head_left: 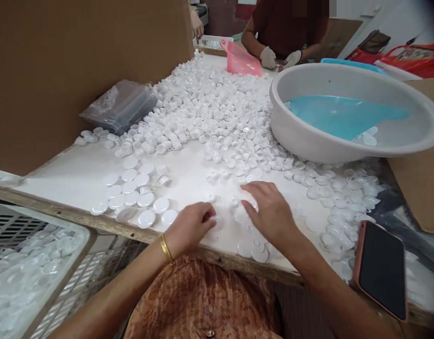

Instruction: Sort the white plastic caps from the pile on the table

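Note:
My left hand (190,226), with a gold bangle at the wrist, rests near the table's front edge, its fingers curled in a pinch around a small white plastic piece (217,221). My right hand (268,209) lies palm down just to the right, fingers bent over white flat lids (255,249) on the white tabletop (86,172). A big heap of small white caps (210,108) covers the table's middle and far side. Flat round lids (132,193) lie in rows to the left of my hands.
A large white basin (309,136) holding a blue scoop (340,115) stands at the right. A phone (381,268) lies at the near right edge. A white crate (29,263) with parts sits lower left. Clear bags (120,106), a pink scoop (240,59) and a gloved person (284,33) are at the far side.

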{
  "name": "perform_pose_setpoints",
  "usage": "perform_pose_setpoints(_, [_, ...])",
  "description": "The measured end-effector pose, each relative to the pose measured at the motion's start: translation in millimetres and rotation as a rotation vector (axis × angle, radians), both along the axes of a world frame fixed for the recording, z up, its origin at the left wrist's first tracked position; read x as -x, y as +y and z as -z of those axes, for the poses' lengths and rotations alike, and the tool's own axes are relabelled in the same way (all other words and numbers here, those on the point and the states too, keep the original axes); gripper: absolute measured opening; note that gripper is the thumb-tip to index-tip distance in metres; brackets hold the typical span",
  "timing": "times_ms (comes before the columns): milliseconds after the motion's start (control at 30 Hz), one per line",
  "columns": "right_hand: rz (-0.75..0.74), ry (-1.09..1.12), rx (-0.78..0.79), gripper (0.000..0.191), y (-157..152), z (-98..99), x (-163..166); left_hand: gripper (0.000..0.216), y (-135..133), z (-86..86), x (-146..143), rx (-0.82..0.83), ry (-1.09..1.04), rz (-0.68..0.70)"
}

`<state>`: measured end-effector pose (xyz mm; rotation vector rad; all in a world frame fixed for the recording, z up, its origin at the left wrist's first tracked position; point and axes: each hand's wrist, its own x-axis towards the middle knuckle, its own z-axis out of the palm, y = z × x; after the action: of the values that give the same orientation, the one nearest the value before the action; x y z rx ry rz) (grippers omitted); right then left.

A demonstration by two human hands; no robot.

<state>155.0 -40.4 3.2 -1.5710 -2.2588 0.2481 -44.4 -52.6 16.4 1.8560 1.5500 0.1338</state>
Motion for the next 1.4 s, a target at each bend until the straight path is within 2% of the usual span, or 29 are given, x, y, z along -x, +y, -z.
perform_pose_setpoints(67, [-0.138,0.037,0.069,0.031,2,1.4,19,0.009,13,-1.4,6,-0.012,-0.102,-0.151])
perform_pose_setpoints(133, [-0.194,0.024,0.103,0.030,6,5.9,35,0.009,25,2.6,9,-0.021,-0.204,-0.256])
perform_pose_setpoints(300, [-0.120,-0.045,0.076,0.018,19,22.1,54,0.003,47,24.6,6,0.048,-0.338,-0.364])
perform_pose_setpoints(433, [-0.081,-0.018,0.051,0.020,19,28.7,52,0.004,53,30.2,7,0.160,-0.351,-0.354])
perform_pose_setpoints(567, [-0.069,0.028,0.027,0.028,15,29.2,51,0.005,50,27.4,9,0.174,-0.410,-0.352])
perform_pose_setpoints(700, [-0.098,0.016,0.037,0.017,14,29.2,52,0.007,48,26.8,8,0.212,-0.445,-0.386])
perform_pose_setpoints(800, [-0.099,0.013,0.042,0.017,14,29.8,53,0.008,50,28.1,9,0.263,-0.451,-0.390])
perform_pose_setpoints(1067, [-0.114,0.007,0.045,0.015,14,30.4,52,0.005,47,26.8,7,0.164,-0.378,-0.325])
perform_pose_setpoints(1400, [-0.157,0.064,0.103,0.015,12,29.3,56,0.010,44,25.2,17,0.260,-0.464,-0.341])
